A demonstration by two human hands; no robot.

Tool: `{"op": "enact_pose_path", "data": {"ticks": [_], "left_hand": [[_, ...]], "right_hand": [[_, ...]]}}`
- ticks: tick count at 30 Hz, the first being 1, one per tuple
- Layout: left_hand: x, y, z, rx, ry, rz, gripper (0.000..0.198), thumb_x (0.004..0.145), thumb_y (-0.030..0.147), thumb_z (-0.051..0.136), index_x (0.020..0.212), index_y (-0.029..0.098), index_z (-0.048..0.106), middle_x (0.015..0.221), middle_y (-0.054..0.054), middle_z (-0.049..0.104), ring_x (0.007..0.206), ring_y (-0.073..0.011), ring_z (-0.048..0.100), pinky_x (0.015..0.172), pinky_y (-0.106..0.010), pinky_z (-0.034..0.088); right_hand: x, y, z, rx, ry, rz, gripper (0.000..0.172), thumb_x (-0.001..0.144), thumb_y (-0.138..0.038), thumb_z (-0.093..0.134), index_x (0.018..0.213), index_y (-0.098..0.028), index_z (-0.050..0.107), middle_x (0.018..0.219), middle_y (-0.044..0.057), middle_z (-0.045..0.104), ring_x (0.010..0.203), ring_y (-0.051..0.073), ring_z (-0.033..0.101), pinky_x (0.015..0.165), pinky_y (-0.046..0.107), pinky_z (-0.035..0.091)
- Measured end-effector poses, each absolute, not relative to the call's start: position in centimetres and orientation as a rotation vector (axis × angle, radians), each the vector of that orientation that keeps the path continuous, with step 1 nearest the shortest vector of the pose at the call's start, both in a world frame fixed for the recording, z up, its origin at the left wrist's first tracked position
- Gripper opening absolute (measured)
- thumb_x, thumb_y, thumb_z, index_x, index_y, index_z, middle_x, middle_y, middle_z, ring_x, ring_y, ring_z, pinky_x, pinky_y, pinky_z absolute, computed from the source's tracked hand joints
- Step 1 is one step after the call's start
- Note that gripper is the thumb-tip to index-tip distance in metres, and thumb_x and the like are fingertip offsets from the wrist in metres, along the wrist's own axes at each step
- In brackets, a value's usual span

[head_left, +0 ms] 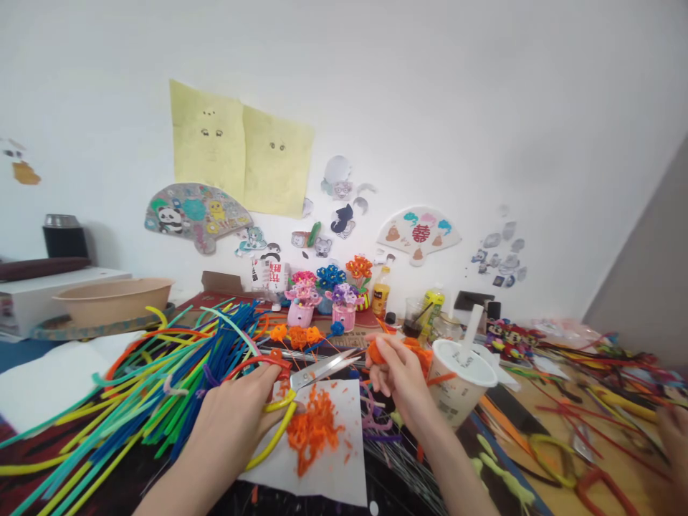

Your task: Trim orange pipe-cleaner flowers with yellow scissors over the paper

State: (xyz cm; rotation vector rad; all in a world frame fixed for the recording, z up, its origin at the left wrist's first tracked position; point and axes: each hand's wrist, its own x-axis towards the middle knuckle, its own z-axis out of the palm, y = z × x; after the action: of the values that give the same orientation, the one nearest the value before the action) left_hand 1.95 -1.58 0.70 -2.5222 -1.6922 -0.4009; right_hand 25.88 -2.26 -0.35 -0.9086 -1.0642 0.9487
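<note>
My left hand (231,410) is closed on the handles of a pair of scissors (321,368), one red and one yellow. Its blades are a little apart and point right, toward my other hand. Pinched in the fingers of my right hand (402,376) is a fuzzy orange pipe cleaner piece (375,351), whose full shape is partly hidden by the fingers. An orange stem (443,378) sticks out to the right of that hand. Below the blades, a pile of orange fluff clippings (314,428) lies on a sheet of white paper (352,476).
Long coloured pipe cleaners (177,380) spread across the left. A lidded cup (462,383) with a straw stands right beside my right forearm. Behind are potted pipe cleaner flowers (301,301) and a juice bottle (380,292). Another person's hand (674,430) is at the far right edge.
</note>
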Motion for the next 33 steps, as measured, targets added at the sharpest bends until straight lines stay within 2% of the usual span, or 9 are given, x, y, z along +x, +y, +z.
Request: {"op": "enact_pose_path", "data": {"ticks": [12,17,23,28,33], "left_hand": [[2.04,-1.7,0.83,-2.557,-1.737,-0.351,0.025,0.084,0.047,0.047,0.091,0.025,0.057,0.084,-0.003,0.071,0.077,-0.0268,0.067,0.057,-0.029,0.039],[2.17,-1.57,0.52,-2.598,-1.699,-0.354,0.025,0.084,0.044,0.046,0.094,0.022,0.054,0.099,-0.006,0.066,0.086,-0.0261,0.065,0.063,-0.031,0.044],[2.26,-1.51,0.51,-2.607,-1.639,-0.402,0.023,0.084,0.039,0.047,0.092,0.019,0.053,0.097,-0.008,0.064,0.094,-0.0255,0.061,0.074,-0.033,0.046],[2.25,-1.64,0.71,-2.608,-1.695,-0.379,0.021,0.083,0.039,0.049,0.09,0.02,0.054,0.095,-0.007,0.065,0.088,-0.0233,0.062,0.068,-0.03,0.045],[2.22,-1.91,1.04,-2.616,-1.707,-0.366,0.021,0.082,0.035,0.05,0.097,0.02,0.056,0.102,-0.008,0.066,0.091,-0.0241,0.064,0.069,-0.03,0.044]], "right_hand": [[25.86,-2.43,-0.04,-0.895,-1.06,0.963,0.036,0.077,-0.046,0.064,0.095,-0.015,0.059,0.06,-0.001,0.057,0.035,0.004,0.046,0.031,0.012,0.024],[25.78,-2.52,0.01,-0.92,-1.053,0.955,0.038,0.075,-0.048,0.065,0.092,-0.015,0.059,0.059,-0.001,0.057,0.034,0.004,0.045,0.03,0.013,0.024],[25.81,-2.4,-0.19,-0.94,-1.085,0.931,0.036,0.076,-0.048,0.064,0.092,-0.016,0.059,0.061,-0.001,0.058,0.035,0.004,0.046,0.03,0.012,0.024],[25.79,-2.34,-0.19,-0.933,-1.132,0.915,0.034,0.077,-0.047,0.063,0.09,-0.016,0.059,0.062,-0.001,0.058,0.035,0.004,0.046,0.03,0.013,0.026],[25.74,-2.44,-0.16,-0.963,-1.161,0.86,0.034,0.075,-0.045,0.066,0.093,-0.017,0.06,0.064,-0.002,0.056,0.037,0.005,0.046,0.03,0.014,0.027]]}}
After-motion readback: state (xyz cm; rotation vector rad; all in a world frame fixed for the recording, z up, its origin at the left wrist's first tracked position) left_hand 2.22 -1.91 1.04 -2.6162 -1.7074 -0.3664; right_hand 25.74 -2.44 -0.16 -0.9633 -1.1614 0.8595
